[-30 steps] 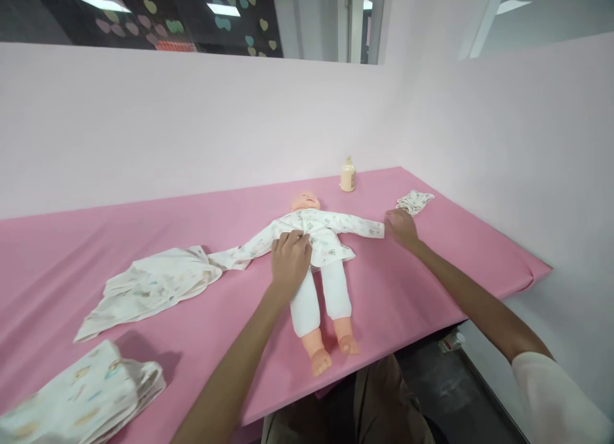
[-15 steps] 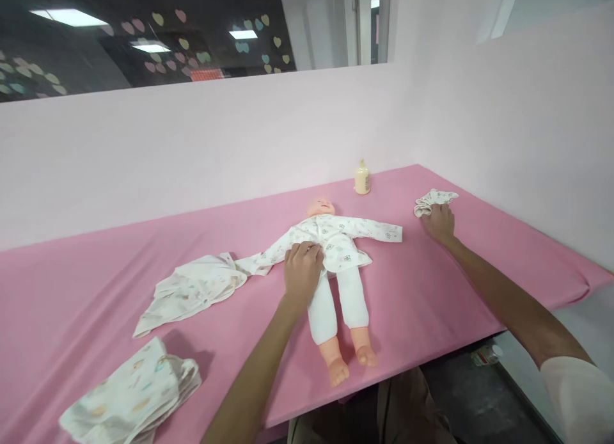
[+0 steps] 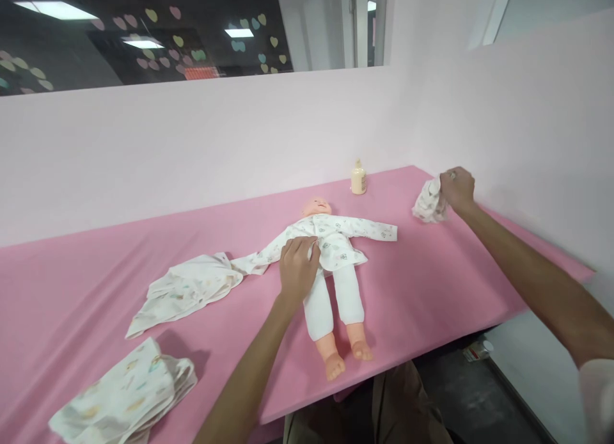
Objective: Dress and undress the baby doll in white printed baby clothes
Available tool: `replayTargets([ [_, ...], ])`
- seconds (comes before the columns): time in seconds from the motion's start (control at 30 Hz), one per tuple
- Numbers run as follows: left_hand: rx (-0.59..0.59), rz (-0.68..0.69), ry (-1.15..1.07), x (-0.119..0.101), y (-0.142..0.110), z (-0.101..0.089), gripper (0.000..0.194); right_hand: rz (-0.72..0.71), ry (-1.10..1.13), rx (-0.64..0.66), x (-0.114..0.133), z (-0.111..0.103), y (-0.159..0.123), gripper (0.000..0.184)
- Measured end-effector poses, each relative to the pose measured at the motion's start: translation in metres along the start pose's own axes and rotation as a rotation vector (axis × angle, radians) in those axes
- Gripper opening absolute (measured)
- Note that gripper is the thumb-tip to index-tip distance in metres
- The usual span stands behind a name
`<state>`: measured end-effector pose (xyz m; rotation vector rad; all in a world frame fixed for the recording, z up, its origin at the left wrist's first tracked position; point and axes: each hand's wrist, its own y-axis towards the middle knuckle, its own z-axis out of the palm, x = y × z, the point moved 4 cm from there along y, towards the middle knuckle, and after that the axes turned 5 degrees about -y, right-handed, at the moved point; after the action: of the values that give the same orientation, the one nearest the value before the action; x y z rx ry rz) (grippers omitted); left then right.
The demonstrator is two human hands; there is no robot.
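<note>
A baby doll (image 3: 348,293) lies on its back on the pink-covered table, head toward the wall, in white trousers and a printed white baby shirt (image 3: 336,249) with both sleeves spread. My left hand (image 3: 298,268) is at the shirt's front on the doll's belly, fingers curled and thumb close to them, gripping the fabric there; the fingertips are partly hidden. Off to the right, my right hand (image 3: 458,187) is closed on a crumpled printed white cloth garment (image 3: 430,202), which hangs from the fist just over the table.
Another printed white garment (image 3: 189,290) lies left of the doll, meeting its sleeve end. A folded printed cloth (image 3: 127,393) is at the near left. A cream pump bottle (image 3: 358,178) stands near the wall (image 3: 192,156) on the pink table cover (image 3: 407,290).
My right hand has lifted the crumpled garment off the table and moved up and to the right. My left hand stays at the shirt. The view has shifted slightly.
</note>
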<state>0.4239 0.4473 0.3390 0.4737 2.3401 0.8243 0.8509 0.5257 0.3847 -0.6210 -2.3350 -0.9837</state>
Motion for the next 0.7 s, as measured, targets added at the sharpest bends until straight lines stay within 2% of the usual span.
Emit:
replayTargets([
  [0.07, 0.076, -0.07, -0.165, -0.015, 0.002, -0.002, 0.028, -0.055, 0.159, -0.023, 0.031, -0.039, 0.0, 0.017],
  [0.17, 0.265, -0.179, -0.462, -0.055, 0.003, -0.002, 0.048, -0.172, 0.303, 0.154, 0.084, -0.085, -0.026, 0.011],
  [0.27, 0.402, -0.179, -0.691, -0.107, 0.004, -0.002, 0.074, -0.261, 0.302, 0.327, 0.13, -0.109, -0.069, 0.008],
  [0.3, 0.429, -0.165, -0.725, -0.122, 0.006, -0.003, 0.075, -0.288, 0.295, 0.368, 0.142, -0.114, -0.083, 0.011],
  [0.37, 0.448, -0.139, -0.725, -0.142, 0.01, -0.007, 0.058, -0.345, 0.267, 0.42, 0.159, -0.121, -0.106, 0.014],
  [0.43, 0.402, -0.112, -0.686, -0.147, 0.018, -0.016, 0.036, -0.43, 0.225, 0.495, 0.171, -0.126, -0.121, 0.011],
  [0.53, 0.263, -0.083, -0.658, -0.132, 0.032, -0.045, 0.023, -0.52, 0.155, 0.623, 0.174, -0.136, -0.13, 0.003],
  [0.6, 0.214, -0.091, -0.673, -0.116, 0.039, -0.067, 0.018, -0.514, 0.126, 0.644, 0.169, -0.144, -0.128, 0.003],
  [0.7, 0.245, -0.121, -0.709, -0.101, 0.047, -0.094, 0.012, -0.461, 0.156, 0.674, 0.162, -0.148, -0.121, 0.008],
])
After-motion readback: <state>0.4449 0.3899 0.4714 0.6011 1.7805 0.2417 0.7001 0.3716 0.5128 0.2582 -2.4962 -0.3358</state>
